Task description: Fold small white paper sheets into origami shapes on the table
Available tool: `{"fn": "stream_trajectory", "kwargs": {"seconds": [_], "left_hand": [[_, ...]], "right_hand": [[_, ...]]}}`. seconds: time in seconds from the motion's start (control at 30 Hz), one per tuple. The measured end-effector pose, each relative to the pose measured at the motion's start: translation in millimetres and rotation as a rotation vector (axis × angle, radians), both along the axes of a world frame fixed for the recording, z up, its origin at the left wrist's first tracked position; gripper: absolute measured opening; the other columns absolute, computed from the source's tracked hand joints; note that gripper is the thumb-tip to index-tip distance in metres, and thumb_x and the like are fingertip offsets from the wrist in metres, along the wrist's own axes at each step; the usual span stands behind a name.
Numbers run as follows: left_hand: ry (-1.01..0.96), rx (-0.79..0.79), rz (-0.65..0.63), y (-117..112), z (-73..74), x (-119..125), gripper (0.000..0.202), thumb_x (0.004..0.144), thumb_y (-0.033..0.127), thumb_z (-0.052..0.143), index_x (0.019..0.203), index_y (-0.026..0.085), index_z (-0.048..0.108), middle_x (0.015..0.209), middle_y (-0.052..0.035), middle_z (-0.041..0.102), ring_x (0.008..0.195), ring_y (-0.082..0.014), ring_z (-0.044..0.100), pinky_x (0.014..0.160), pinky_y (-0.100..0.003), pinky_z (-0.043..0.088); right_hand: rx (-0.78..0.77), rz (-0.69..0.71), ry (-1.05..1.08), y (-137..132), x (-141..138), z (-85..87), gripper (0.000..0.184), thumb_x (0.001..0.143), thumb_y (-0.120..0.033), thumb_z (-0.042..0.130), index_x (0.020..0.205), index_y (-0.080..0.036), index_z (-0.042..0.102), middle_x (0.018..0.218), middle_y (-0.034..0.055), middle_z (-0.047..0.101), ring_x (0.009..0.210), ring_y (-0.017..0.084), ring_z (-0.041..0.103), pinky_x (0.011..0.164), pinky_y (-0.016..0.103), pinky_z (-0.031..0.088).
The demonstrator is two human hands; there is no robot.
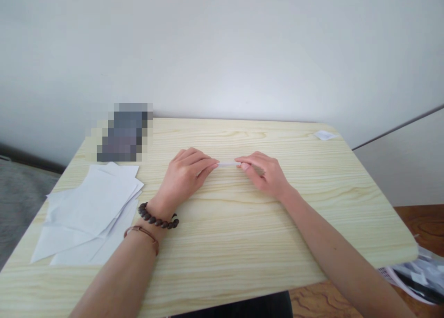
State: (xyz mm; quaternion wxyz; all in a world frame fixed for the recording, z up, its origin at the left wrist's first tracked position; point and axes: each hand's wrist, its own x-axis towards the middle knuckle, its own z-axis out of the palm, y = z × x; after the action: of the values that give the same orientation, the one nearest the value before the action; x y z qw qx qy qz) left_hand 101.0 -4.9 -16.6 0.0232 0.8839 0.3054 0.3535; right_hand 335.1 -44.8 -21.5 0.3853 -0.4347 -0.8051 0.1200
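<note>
A narrow white paper strip [228,164] lies near the middle of the pale wooden surface [243,234], slightly toward its far side, and runs left to right. The left hand [185,177] has its fingertips closed on the strip's left end, and the right hand [265,172] pinches the right end. Both hands rest low on the surface, apart from each other, with only the strip between them. The strip looks folded flat, though it is too small to be sure.

A dark bead bracelet [157,218] and a thin brown band [144,234] circle the left wrist. To the left of that arm, a loose stack of white sheets [90,207] is fanned out near the surface's left edge. Beyond the stack, at the far left, sits a blurred dark object [123,132]. A small white paper scrap [325,134] lies at the far right corner, well apart from the hands.
</note>
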Motion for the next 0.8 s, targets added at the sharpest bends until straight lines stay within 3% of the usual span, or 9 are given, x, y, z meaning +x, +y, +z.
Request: {"fn": "stream_trajectory", "kwargs": {"seconds": [0.13, 0.27, 0.37, 0.5, 0.67, 0.8], "left_hand": [[-0.021, -0.013, -0.019, -1, 0.1, 2, 0.013, 0.088, 0.024, 0.059, 0.092, 0.020, 0.070, 0.084, -0.0035, 0.071, 0.080, -0.0166, 0.062, 0.072, -0.031, 0.047], [-0.028, -0.148, -0.043, -4, 0.5, 3, 0.022, 0.088, 0.031, 0.058, 0.104, 0.019, 0.068, 0.096, -0.0066, 0.069, 0.090, -0.0187, 0.062, 0.080, -0.033, 0.049], [-0.030, -0.293, 0.010, -5, -0.3, 3, 0.037, 0.089, 0.036, 0.055, 0.119, 0.016, 0.059, 0.110, -0.0094, 0.066, 0.101, -0.0211, 0.060, 0.090, -0.036, 0.048], [-0.035, -0.381, 0.074, -5, -2.6, 3, 0.048, 0.087, 0.042, 0.055, 0.127, 0.015, 0.051, 0.108, -0.0084, 0.066, 0.097, -0.0211, 0.061, 0.088, -0.037, 0.049], [-0.046, -0.442, 0.045, -9, -2.2, 6, 0.027, 0.087, 0.035, 0.056, 0.109, 0.019, 0.061, 0.088, -0.0005, 0.068, 0.076, -0.0135, 0.062, 0.072, -0.025, 0.049], [-0.091, -0.425, 0.018, -10, -0.5, 8, 0.016, 0.090, 0.032, 0.053, 0.093, 0.020, 0.063, 0.084, -0.0003, 0.068, 0.076, -0.0137, 0.062, 0.072, -0.025, 0.049]], "right_hand": [[-0.016, 0.025, -0.002, -6, -12, -2.0, 0.024, 0.088, -0.027, 0.057, 0.110, -0.019, 0.064, 0.084, 0.0032, 0.071, 0.071, 0.013, 0.063, 0.072, 0.028, 0.051], [0.050, 0.009, 0.042, -4, -12, -2.5, 0.016, 0.090, -0.022, 0.054, 0.102, -0.020, 0.066, 0.089, 0.0040, 0.071, 0.079, 0.014, 0.063, 0.075, 0.027, 0.051], [0.071, 0.012, 0.089, -3, -10, -1.8, 0.016, 0.091, -0.019, 0.052, 0.098, -0.020, 0.066, 0.093, 0.0048, 0.071, 0.087, 0.014, 0.064, 0.079, 0.028, 0.052], [0.070, 0.005, 0.126, -3, -11, -2.5, 0.016, 0.091, -0.019, 0.051, 0.098, -0.022, 0.065, 0.094, 0.0042, 0.070, 0.087, 0.014, 0.065, 0.079, 0.028, 0.053], [0.031, -0.059, 0.155, -5, -14, -4.8, 0.011, 0.088, -0.023, 0.058, 0.098, -0.022, 0.062, 0.089, 0.0014, 0.071, 0.072, 0.012, 0.064, 0.070, 0.025, 0.053], [0.004, -0.064, 0.197, -6, -15, -4.7, 0.004, 0.086, -0.024, 0.060, 0.089, -0.021, 0.059, 0.088, 0.0018, 0.072, 0.072, 0.012, 0.064, 0.070, 0.026, 0.052]]}}
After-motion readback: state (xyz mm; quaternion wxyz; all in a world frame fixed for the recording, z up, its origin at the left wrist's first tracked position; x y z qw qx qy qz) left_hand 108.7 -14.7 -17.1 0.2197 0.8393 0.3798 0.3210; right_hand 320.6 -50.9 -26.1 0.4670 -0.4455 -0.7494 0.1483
